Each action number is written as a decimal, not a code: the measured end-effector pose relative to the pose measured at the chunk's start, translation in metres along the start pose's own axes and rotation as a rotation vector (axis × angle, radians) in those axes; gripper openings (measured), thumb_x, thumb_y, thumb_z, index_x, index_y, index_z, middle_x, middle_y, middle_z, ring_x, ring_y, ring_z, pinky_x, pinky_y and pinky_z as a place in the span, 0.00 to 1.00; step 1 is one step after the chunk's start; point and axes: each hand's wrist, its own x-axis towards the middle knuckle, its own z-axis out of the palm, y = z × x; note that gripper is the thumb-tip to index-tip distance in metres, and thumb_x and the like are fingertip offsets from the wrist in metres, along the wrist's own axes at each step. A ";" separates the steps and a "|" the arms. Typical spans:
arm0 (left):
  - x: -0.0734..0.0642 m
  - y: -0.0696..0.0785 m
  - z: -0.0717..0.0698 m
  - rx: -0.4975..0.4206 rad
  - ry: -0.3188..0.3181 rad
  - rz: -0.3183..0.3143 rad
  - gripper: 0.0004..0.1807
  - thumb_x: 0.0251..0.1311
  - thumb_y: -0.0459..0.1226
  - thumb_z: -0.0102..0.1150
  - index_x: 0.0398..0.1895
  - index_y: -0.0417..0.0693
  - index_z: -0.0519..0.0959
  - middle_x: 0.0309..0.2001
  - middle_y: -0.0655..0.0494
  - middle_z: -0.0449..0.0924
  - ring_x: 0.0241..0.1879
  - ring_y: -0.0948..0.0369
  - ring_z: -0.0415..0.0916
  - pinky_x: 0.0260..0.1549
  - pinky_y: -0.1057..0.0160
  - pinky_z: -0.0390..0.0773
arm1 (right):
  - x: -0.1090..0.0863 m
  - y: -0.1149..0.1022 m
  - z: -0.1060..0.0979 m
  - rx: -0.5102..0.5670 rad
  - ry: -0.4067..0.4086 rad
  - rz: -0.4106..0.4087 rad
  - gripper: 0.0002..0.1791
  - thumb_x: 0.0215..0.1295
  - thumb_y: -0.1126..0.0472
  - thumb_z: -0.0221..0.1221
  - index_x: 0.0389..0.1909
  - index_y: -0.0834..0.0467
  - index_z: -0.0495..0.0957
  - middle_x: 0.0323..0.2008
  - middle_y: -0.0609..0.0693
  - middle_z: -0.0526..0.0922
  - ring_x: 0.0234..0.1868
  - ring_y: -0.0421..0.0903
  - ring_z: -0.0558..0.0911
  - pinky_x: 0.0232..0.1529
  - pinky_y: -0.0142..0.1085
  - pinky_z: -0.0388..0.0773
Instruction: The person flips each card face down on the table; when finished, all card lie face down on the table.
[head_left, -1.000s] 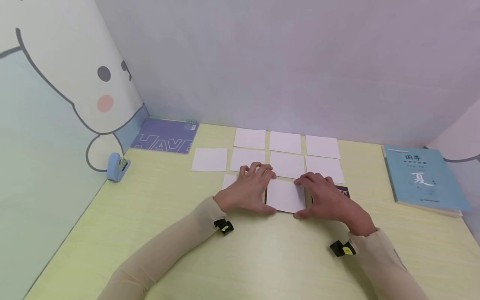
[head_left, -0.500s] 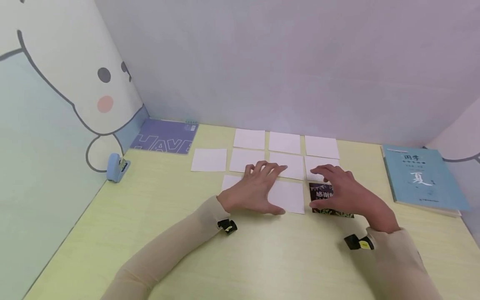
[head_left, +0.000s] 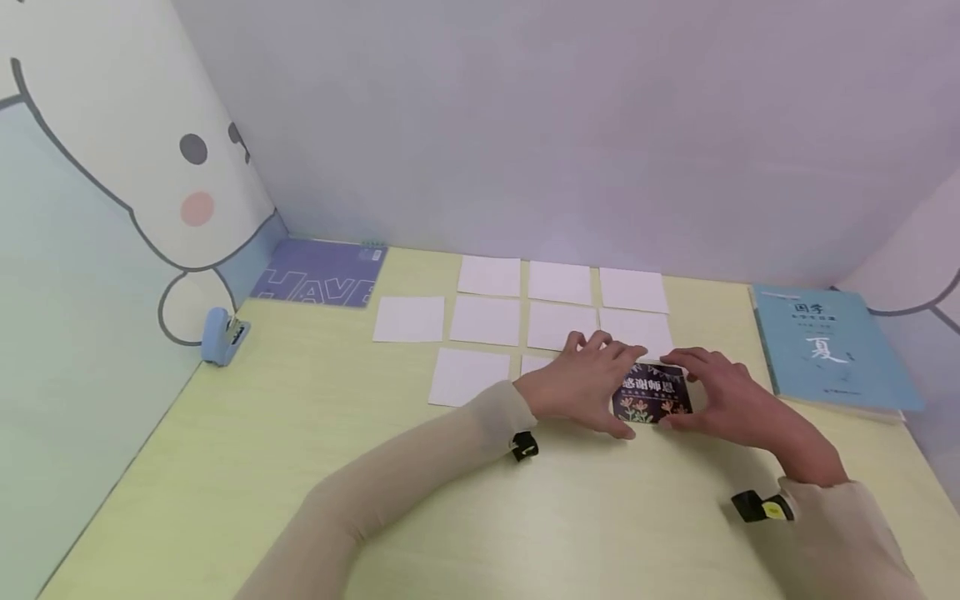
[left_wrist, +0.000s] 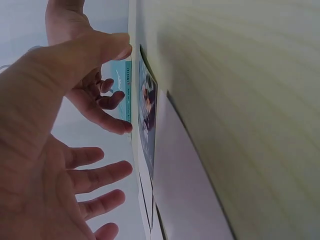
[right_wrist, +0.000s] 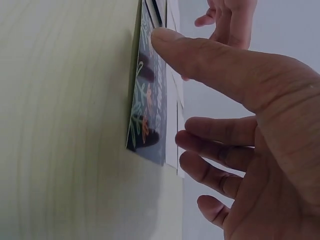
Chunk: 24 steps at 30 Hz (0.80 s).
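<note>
A dark card with white lettering and painted flowers (head_left: 647, 407) lies face up at the right end of the front row. My left hand (head_left: 573, 383) hovers at its left edge, fingers spread and thumb apart, holding nothing. At the card's right edge is my right hand (head_left: 723, 396), its thumb and fingers held apart in a loose arch. In the right wrist view the thumb (right_wrist: 200, 57) overlaps the flowered card (right_wrist: 145, 107). Beneath my left hand, a white card (head_left: 531, 364) is mostly hidden.
Several white cards (head_left: 486, 321) lie in rows toward the wall. A purple notebook (head_left: 322, 273) is at the back left, with a blue stapler-like tool (head_left: 223, 335) in front of it. On the right lies a thick blue book (head_left: 832, 350).
Both hands have let go of the white card in the front row. They have moved right, and now stand on either side of the dark flowered card, which has come into view.
</note>
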 end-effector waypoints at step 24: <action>0.030 0.007 -0.001 0.032 -0.022 -0.027 0.60 0.55 0.69 0.71 0.85 0.60 0.53 0.72 0.64 0.73 0.71 0.61 0.65 0.69 0.52 0.62 | -0.014 0.020 -0.004 0.011 -0.010 0.035 0.52 0.51 0.41 0.82 0.73 0.61 0.72 0.71 0.69 0.72 0.56 0.64 0.83 0.54 0.64 0.72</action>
